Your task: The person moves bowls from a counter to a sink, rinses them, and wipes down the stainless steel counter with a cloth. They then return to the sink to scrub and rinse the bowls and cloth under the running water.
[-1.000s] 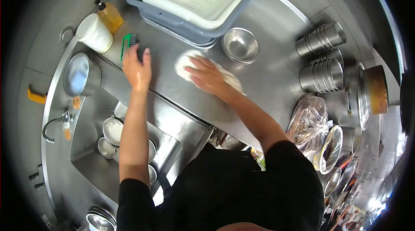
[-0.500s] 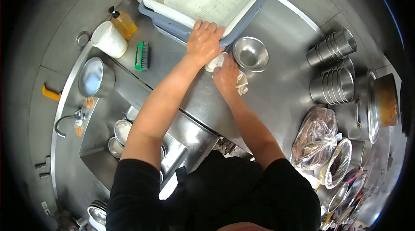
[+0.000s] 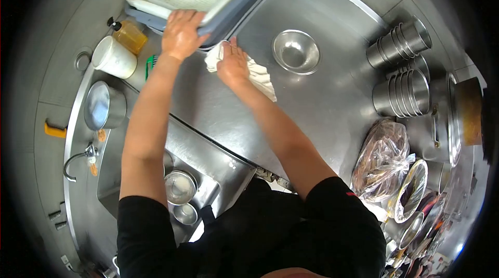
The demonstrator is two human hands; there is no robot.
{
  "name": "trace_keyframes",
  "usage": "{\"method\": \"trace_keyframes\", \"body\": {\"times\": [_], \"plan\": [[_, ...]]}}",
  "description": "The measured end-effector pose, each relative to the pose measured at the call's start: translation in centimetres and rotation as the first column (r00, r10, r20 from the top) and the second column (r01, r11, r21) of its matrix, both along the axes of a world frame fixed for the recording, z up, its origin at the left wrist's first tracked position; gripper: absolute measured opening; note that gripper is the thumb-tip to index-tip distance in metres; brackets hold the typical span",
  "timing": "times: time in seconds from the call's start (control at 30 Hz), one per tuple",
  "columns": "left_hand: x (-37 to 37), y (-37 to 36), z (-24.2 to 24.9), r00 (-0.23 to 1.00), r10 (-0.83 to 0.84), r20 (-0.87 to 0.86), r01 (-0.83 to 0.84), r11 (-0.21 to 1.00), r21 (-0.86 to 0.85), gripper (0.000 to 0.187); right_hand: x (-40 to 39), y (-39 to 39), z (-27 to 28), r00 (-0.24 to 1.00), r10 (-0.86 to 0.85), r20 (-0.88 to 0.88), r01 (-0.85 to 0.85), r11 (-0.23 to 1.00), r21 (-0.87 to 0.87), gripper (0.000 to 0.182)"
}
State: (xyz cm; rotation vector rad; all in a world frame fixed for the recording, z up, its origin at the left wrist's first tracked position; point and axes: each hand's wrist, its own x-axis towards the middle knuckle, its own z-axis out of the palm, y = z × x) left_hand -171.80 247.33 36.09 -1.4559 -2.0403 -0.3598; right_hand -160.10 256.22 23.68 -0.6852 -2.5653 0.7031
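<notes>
With its fingers over the near rim, my left hand (image 3: 182, 36) grips the white perforated plastic basket (image 3: 140, 3), which sits in a grey-blue plastic tub (image 3: 236, 13). My right hand (image 3: 233, 65) presses a cream cloth (image 3: 260, 78) against the steel counter (image 3: 312, 106), close to the tub's near corner. Part of the cloth is hidden under the hand, and the rest trails to the right. A round steel bowl (image 3: 296, 52) stands to the right of the cloth, apart from it.
At left are a soap pump bottle (image 3: 130, 36), a white bucket (image 3: 115, 58), a green brush (image 3: 150, 64) partly hidden by my arm, and a steel pot (image 3: 105, 105). Bowls lie in the sink (image 3: 208, 195). Stacked steel cups (image 3: 400, 93) and a plastic bag (image 3: 382, 161) line the right side.
My left hand has shifted the basket and tub to the left and back. My right hand has moved left with the cloth, which is now more spread out. The view has shifted slightly.
</notes>
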Motion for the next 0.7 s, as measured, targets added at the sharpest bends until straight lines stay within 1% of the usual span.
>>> {"method": "trace_keyframes", "body": {"times": [0.07,0.1,0.13,0.17,0.2,0.27,0.3,0.37,0.4,0.47,0.5,0.53,0.6,0.63,0.67,0.7], "plan": [[-0.6,0.2,0.0,1.0,-0.004,-0.006,0.004,1.0,-0.004,0.04,0.0,0.4,0.0,1.0,0.01,-0.006,-0.01,1.0,-0.013,0.059],[-0.5,0.2,-0.3,1.0,-0.015,0.001,0.015,1.0,-0.009,0.04,0.3,0.5,-0.2,0.999,0.044,-0.027,-0.044,0.999,0.003,0.058],[-0.4,0.2,-0.3,1.0,0.016,0.017,-0.015,0.999,-0.037,0.04,0.6,0.5,-0.2,0.996,0.079,-0.051,-0.078,0.997,0.023,0.057],[-0.3,0.3,-0.1,0.998,0.05,0.03,-0.048,0.997,-0.063,0.041,1.3,0.6,-0.2,0.993,0.12,-0.01,-0.12,0.993,0.01,0.053],[-0.2,0.3,0.1,0.998,0.048,0.03,-0.046,0.997,-0.058,0.041,2.1,0.8,-0.4,0.993,0.118,-0.009,-0.118,0.993,0.015,0.053],[0.1,0.0,0.5,0.992,0.116,0.052,-0.108,0.985,-0.132,0.045,4.4,1.0,-1.4,0.957,0.29,0.026,-0.288,0.928,0.234,0.051],[0.0,-0.2,0.4,0.992,0.118,0.055,-0.11,0.986,-0.124,0.045,5.4,1.3,-1.6,0.956,0.292,0.03,-0.29,0.926,0.242,0.051],[0.0,-0.6,0.2,0.989,0.141,0.051,-0.131,0.977,-0.167,0.051,7.6,2.2,-1.6,0.977,0.183,0.113,-0.206,0.946,0.251,0.054],[0.2,-0.9,0.4,0.99,0.126,0.057,-0.116,0.98,-0.162,0.051,9.5,2.4,-1.0,0.979,0.168,0.118,-0.193,0.947,0.255,0.054],[0.6,-1.1,0.6,0.958,0.271,0.095,-0.241,0.939,-0.246,0.055,14.3,2.8,0.1,0.99,0.089,0.107,-0.114,0.958,0.262,0.054],[0.8,-1.1,1.0,0.941,0.319,0.11,-0.272,0.91,-0.313,0.056,16.8,3.4,-0.4,0.996,0.005,0.095,-0.034,0.952,0.305,0.054],[1.0,-1.0,1.2,0.948,0.293,0.126,-0.245,0.922,-0.3,0.056,19.4,4.1,-0.9,0.994,-0.078,0.08,0.045,0.936,0.349,0.055],[1.1,-1.1,0.9,0.932,0.344,0.117,-0.298,0.907,-0.298,0.057,25.5,5.6,-0.6,0.944,-0.306,0.119,0.225,0.867,0.444,0.055],[1.3,-1.2,1.4,0.926,0.351,0.14,-0.285,0.893,-0.348,0.062,28.6,6.6,-0.8,0.894,-0.424,0.148,0.312,0.823,0.474,0.054],[1.6,-1.2,1.2,0.932,0.328,0.151,-0.263,0.903,-0.34,0.062,31.5,7.5,-0.7,0.829,-0.533,0.169,0.39,0.768,0.507,0.052],[1.7,-1.2,1.1,0.926,0.349,0.144,-0.291,0.902,-0.318,0.066,33.8,7.8,0.3,0.742,-0.616,0.263,0.429,0.739,0.52,0.05]]}}
